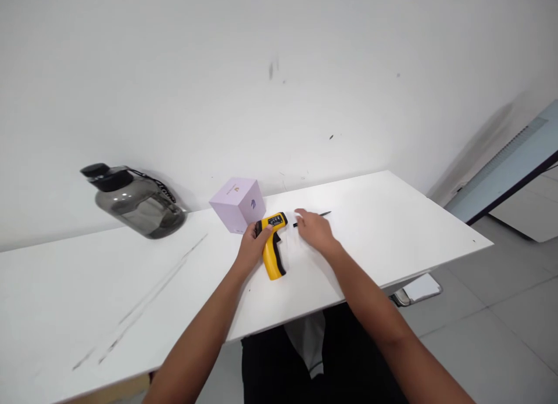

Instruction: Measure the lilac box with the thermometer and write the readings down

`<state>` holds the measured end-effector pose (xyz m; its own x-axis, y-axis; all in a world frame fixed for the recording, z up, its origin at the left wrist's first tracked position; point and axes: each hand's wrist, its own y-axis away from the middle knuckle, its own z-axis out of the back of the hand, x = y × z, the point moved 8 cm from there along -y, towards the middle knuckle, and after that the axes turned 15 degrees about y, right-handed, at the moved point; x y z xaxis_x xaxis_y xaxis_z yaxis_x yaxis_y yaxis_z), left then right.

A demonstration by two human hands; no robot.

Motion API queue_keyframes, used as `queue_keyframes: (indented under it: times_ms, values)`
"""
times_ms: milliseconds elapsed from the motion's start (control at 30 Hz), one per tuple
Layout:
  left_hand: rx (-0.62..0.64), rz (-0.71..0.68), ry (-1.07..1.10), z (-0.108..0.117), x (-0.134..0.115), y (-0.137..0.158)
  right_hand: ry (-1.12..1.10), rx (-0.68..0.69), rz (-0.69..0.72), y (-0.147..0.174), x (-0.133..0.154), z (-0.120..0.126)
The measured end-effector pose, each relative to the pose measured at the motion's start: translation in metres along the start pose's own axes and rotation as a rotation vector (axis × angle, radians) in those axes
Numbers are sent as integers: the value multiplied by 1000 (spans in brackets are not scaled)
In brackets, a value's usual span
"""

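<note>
My left hand (253, 245) is closed around the back end of a yellow and black infrared thermometer gun (272, 254), its thumb lying near the dark button panel. The gun rests on its side on the white table, grip toward me and nose to the right. My right hand (314, 229) is just right of the nose, index finger and thumb apart. A dark pen (326, 213) passes beneath this hand, and only its two ends show. Whether the hidden fingers touch the pen, I cannot tell. Behind the gun stands a pale purple box (238, 206).
A large grey see-through water bottle (139, 203) with a black cap and strap stands at the back left. The white table (174, 311) runs along a wall, its right corner over a tiled floor. Below the front edge, a white object (422, 288) juts out.
</note>
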<state>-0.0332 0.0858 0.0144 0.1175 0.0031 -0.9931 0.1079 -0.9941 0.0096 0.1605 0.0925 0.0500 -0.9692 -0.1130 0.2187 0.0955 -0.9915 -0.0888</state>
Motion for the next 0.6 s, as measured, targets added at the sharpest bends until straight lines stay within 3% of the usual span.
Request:
queue_keyframes:
  times_ms: [67,233,433,600]
  values:
    - [20,12,-153,-2,-1,3,137,77,-63,-10,-28,-4]
    - [27,-1,-672,-1,-11,7,162,129,-51,-19,-67,-17]
    - [-14,18,-878,6,-17,4,84,45,-8,-18,-74,-28]
    - [38,22,-957,7,-17,0,24,35,63,-15,-77,-26]
